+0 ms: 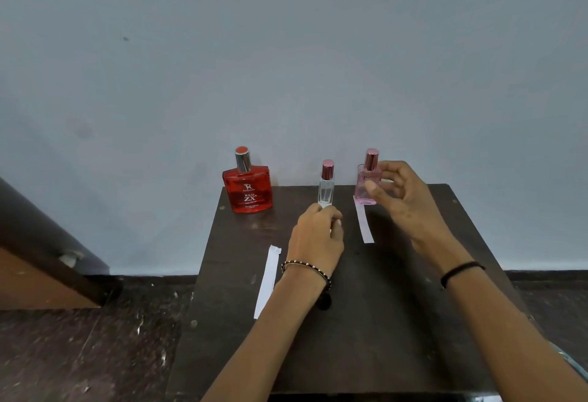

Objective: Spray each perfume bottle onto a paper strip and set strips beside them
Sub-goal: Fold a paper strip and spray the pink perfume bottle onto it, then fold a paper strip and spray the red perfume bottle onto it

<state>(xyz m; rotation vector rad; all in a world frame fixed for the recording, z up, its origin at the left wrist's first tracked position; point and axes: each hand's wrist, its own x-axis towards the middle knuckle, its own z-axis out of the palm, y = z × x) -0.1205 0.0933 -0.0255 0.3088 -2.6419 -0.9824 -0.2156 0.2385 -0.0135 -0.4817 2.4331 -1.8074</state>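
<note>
Forearms: both reach in from the bottom edge; the left wrist carries a beaded bracelet (307, 269), the right wrist a black band (462, 269).
Table (381, 322): dark, scuffed wooden top, pushed against a pale blue-grey wall (286, 51); dark speckled floor (79, 354) to the left.
Left hand (318, 236): fingers curled together, pinching a small piece of white paper at the fingertips, just in front of the clear bottle (326, 191); contact with the bottle cannot be determined.
Right hand (401, 191): fingers loosely curled, thumb and fingertips at the side of the pink bottle (366, 185); whether it grips cannot be determined.
Bottles: 3, upright in a row along the far edge; red bottle (248, 190) at left, clear at centre, pink at right; all capped.
Strip 1 (363, 222): flat, far end at the pink bottle's base, long axis running toward the camera.
Strip 2 (267, 280): flat, near the left edge, long axis near-to-far, slightly slanted.
</note>
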